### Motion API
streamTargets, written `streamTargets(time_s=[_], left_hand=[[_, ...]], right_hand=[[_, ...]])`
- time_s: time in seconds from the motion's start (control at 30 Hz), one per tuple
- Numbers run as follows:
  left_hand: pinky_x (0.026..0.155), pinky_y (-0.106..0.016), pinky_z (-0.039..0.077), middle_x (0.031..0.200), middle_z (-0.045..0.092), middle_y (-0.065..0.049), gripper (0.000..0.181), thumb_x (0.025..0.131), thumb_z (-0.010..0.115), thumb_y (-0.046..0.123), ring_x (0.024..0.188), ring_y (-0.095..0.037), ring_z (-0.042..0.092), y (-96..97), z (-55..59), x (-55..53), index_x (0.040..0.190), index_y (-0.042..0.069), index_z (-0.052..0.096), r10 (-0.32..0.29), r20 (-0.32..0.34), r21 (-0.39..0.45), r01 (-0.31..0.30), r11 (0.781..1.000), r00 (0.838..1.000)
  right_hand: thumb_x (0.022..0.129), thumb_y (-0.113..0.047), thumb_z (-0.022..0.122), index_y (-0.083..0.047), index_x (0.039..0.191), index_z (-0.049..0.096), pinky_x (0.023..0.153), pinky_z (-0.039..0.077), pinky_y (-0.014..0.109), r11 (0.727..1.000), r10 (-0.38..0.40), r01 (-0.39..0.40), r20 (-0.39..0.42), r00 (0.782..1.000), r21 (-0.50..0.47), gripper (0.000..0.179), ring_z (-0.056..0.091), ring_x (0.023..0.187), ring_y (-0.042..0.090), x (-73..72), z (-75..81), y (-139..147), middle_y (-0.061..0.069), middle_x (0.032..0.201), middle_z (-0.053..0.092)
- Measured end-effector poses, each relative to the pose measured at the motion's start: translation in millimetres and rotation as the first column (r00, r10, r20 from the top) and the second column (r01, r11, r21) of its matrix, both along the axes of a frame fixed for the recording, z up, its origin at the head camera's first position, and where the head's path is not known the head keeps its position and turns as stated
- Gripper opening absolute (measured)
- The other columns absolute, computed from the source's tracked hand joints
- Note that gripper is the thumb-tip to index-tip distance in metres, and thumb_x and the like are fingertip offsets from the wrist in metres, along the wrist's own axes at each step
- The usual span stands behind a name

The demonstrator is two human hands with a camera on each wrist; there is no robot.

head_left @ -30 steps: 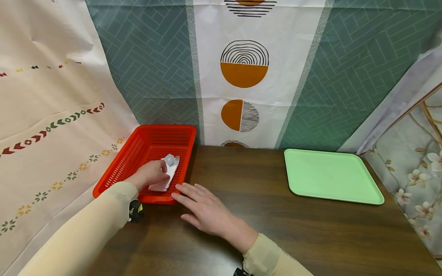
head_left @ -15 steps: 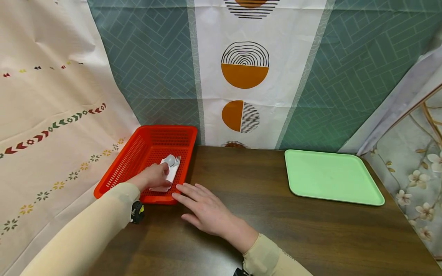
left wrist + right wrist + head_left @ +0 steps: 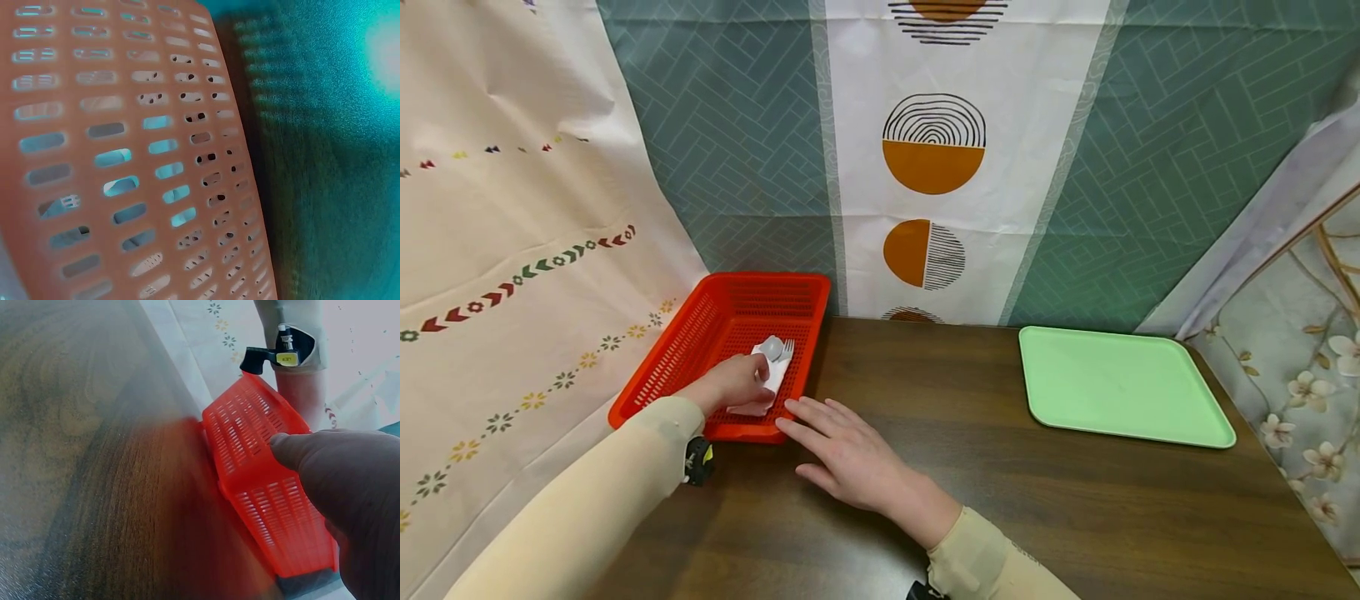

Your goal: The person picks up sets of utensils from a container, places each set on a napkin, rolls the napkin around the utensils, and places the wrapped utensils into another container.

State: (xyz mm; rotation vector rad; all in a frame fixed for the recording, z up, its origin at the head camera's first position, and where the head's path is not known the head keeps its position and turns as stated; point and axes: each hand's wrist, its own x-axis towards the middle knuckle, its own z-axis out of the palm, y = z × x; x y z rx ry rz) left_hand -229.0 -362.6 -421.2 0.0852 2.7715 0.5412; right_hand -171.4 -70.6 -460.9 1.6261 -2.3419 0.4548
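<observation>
A red plastic basket (image 3: 817, 358) stands at the left of the table. In it lies a folded white napkin (image 3: 781, 373) with a grey plastic spoon (image 3: 770, 348) and a fork (image 3: 787, 347) on top. My left hand (image 3: 733, 382) reaches over the basket's near-left side, bent fingers and thumb down at the napkin; I cannot tell whether they pinch it. Only the slotted basket wall (image 3: 144, 156) fills the left wrist view. My right hand (image 3: 850, 454) is spread palm down, its fingertips right at the basket's near-right corner. Its thumb (image 3: 290, 450) overlaps the basket in the right wrist view.
A light green tray (image 3: 1120, 387) lies at the right back of the dark wooden table (image 3: 917, 383). Patterned cloths hang behind and at both sides, the cream cloth (image 3: 535, 317) close along the basket's left side.
The view has shifted slightly. My left thumb and fingers have moved a little at the napkin, while the napkin, cutlery and right hand keep their places.
</observation>
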Motion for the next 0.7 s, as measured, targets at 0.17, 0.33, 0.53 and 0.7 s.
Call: streamTargets(time_s=[0.17, 0.33, 0.53, 0.7], left_hand=[[0.095, -0.051, 0.057, 0.106, 0.075, -0.015, 0.038, 0.096, 0.085, 0.031, 0.091, -0.030, 0.063, 1.9, 3.1, 2.9, 0.119, 0.007, 0.067, -0.002, -0.042, -0.012, 0.002, 1.000, 0.999], [0.092, -0.054, 0.058, 0.106, 0.075, -0.018, 0.038, 0.097, 0.083, 0.023, 0.090, -0.032, 0.064, 13.7, 18.7, 10.8, 0.122, 0.000, 0.066, 0.021, -0.057, -0.053, -0.024, 0.998, 0.998], [0.091, -0.052, 0.057, 0.098, 0.075, -0.013, 0.033, 0.096, 0.084, 0.024, 0.088, -0.030, 0.063, 8.9, 11.5, 8.2, 0.117, 0.004, 0.068, 0.016, -0.047, -0.037, -0.018, 0.999, 0.999], [0.087, -0.049, 0.056, 0.087, 0.072, -0.006, 0.027, 0.097, 0.082, 0.030, 0.085, -0.028, 0.062, -1.1, -3.0, 1.3, 0.111, 0.011, 0.069, -0.028, -0.033, -0.020, 0.028, 0.999, 0.999]], right_hand=[[0.106, -0.038, 0.075, -0.020, 0.166, 0.050, 0.131, 0.028, 0.046, 1.000, 0.006, -0.006, -0.011, 1.000, -0.007, 0.067, 0.033, 0.164, 0.022, 0.2, 0.6, 0.7, 0.005, 0.174, 0.043], [0.106, -0.039, 0.076, -0.019, 0.166, 0.050, 0.131, 0.028, 0.046, 1.000, 0.000, 0.000, -0.024, 1.000, -0.005, 0.069, 0.034, 0.163, 0.022, -1.2, -0.8, -0.2, 0.006, 0.174, 0.043], [0.106, -0.040, 0.076, -0.019, 0.166, 0.051, 0.132, 0.026, 0.045, 1.000, -0.004, 0.004, -0.016, 1.000, -0.003, 0.069, 0.034, 0.163, 0.021, -1.5, -0.5, -0.4, 0.006, 0.173, 0.044], [0.106, -0.039, 0.075, -0.019, 0.166, 0.050, 0.132, 0.027, 0.046, 1.000, 0.003, -0.003, -0.010, 1.000, -0.006, 0.068, 0.034, 0.163, 0.021, -0.8, -0.1, -0.7, 0.006, 0.173, 0.044]])
